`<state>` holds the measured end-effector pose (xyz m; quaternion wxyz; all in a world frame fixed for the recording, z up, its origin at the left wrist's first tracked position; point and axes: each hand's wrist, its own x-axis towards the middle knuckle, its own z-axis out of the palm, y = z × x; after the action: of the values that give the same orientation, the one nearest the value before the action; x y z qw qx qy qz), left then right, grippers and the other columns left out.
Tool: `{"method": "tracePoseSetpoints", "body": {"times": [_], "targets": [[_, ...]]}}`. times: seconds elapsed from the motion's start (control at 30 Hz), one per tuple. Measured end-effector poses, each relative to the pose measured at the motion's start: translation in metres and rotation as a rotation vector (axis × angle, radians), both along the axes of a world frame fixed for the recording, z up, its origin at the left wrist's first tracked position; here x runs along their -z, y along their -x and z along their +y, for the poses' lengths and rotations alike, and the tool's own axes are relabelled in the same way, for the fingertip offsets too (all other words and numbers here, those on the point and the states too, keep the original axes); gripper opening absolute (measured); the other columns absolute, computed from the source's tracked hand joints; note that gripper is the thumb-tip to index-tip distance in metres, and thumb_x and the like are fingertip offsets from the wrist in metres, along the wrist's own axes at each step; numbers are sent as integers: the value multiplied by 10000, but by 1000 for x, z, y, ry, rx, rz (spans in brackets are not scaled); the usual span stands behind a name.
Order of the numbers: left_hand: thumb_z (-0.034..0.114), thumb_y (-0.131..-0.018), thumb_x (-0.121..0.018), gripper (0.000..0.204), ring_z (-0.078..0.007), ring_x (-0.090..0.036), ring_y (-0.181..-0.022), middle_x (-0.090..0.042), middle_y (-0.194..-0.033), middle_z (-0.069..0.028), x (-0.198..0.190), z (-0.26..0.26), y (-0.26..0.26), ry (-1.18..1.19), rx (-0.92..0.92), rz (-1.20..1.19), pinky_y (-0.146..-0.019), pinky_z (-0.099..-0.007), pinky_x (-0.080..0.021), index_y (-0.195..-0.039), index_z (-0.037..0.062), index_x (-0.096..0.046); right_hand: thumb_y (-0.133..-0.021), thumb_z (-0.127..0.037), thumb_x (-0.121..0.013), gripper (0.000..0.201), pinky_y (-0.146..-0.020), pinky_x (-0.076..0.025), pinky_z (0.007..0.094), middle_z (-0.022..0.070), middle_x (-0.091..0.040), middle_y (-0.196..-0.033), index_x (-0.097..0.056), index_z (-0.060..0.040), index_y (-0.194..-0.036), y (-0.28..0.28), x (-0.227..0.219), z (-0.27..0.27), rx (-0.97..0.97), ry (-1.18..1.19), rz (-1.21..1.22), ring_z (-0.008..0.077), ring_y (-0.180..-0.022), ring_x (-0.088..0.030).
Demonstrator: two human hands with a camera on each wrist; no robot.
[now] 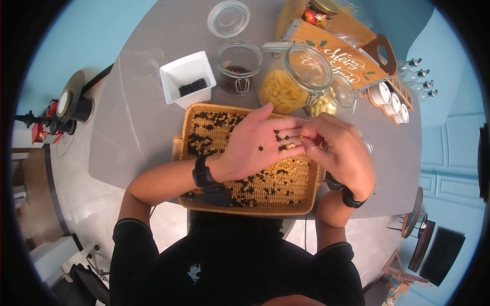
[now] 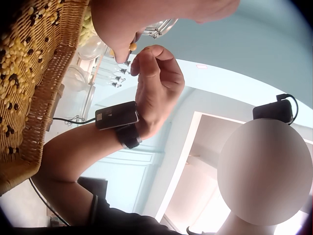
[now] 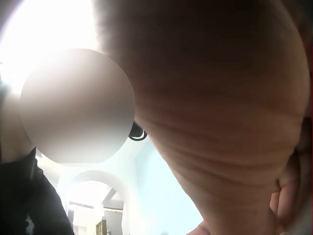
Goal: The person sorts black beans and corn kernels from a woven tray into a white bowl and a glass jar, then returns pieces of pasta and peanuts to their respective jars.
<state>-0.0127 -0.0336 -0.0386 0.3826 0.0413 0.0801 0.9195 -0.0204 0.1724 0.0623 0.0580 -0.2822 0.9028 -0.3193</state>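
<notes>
My left hand (image 1: 246, 148) is palm up over the wicker tray (image 1: 187, 122), its fingers straight. Black beans (image 1: 261, 148) and a few yellow kernels (image 1: 291, 146) lie on its palm and fingers. Curled at the left fingertips is my right hand (image 1: 346, 153), thumb and fingertips together; whether anything is between them cannot be told. In the left wrist view, the right hand (image 2: 161, 88) is beside the left hand (image 2: 127, 17), where a yellow kernel (image 2: 132, 47) shows. Skin of the right hand (image 3: 210, 107) fills much of the right wrist view. Mixed black and yellow pieces are spread in the tray.
Behind the tray stand a white container (image 1: 168, 76) with black beans, an open jar (image 1: 240, 53) with dark contents, a jar of yellow pieces (image 1: 279, 89) and a jar of pale pieces (image 1: 326, 103). A wooden crate (image 1: 337, 56) and white cups (image 1: 392, 104) are at the back right.
</notes>
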Motion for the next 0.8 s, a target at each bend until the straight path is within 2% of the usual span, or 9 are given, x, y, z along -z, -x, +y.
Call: {"method": "tracePoseSetpoints", "body": {"times": [0.17, 0.33, 0.47, 0.8], "targets": [[563, -1139, -292, 834, -338, -499, -1444, -523, -1539, -239, 1, -1, 0, 14, 0, 10, -1250, -475, -349, -1571, -145, -375, -835, -28, -753, 212, -759, -557, 464, 145, -715, -996, -689, -4, -1036, -2, 4, -3, -100, -32, 1, 401, -894, -695], [583, -1126, -323, 845, -313, -522, -1411, -554, -1503, -197, 10, -2, 1, -55, 12, 7, -1230, -473, -368, -1571, -133, -387, -840, -13, -742, 246, -841, -572, 481, 158, -724, -1154, -695, 10, -1081, -2, 6, -7, -136, -24, 4, 417, -1005, -694], [580, -1122, -336, 838, -294, -518, -1413, -553, -1498, -188, 3, -1, 0, 53, -32, 26, -1225, -470, -373, -1571, -126, -391, -827, 15, -747, 290, -893, -585, 479, 162, -715, -1233, -700, 20, -1113, -4, 9, -10, -146, 13, 15, 421, -1071, -693], [593, -1115, -365, 826, -278, -534, -1383, -571, -1470, -178, 6, 0, -1, 38, -12, 48, -1179, -452, -401, -1553, -105, -419, -824, 9, -791, 273, -885, -581, 484, 171, -719, -1213, -705, 32, -1082, -4, 13, -13, -176, 13, -13, 430, -1085, -690]]}}
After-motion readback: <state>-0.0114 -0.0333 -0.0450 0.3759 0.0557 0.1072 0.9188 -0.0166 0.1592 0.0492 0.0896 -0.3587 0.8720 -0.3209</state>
